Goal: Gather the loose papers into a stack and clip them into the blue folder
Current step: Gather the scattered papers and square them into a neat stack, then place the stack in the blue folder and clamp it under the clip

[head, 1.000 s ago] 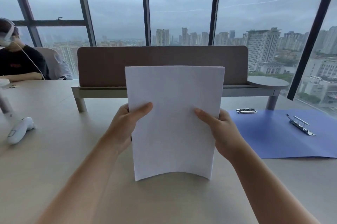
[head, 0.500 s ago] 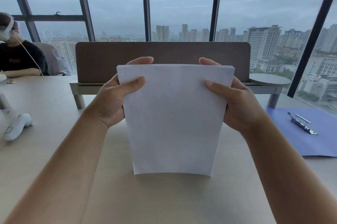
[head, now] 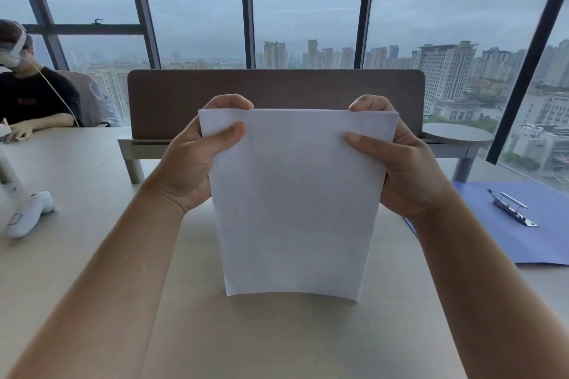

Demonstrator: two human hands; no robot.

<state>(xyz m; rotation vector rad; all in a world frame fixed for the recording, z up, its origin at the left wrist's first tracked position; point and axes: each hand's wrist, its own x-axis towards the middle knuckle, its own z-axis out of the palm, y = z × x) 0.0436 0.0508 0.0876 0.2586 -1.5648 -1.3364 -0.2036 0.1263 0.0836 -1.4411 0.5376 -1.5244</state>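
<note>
The stack of papers (head: pixel 292 203) strikes us as light, limp and prone to fanning out, so pinching both upper corners as we do, left hand (head: pixel 192 163) and right hand (head: pixel 406 169) each clamped on it with thumb in front and fingers behind, looks the sensible hold. It is plain white, squared up, standing upright on its bowed bottom edge on the table (head: pixel 92 255) near the front edge. The blue folder (head: pixel 508 240) lies open towards the table's right edge, its metal clip (head: pixel 512 209) well apart from the stack.
</note>
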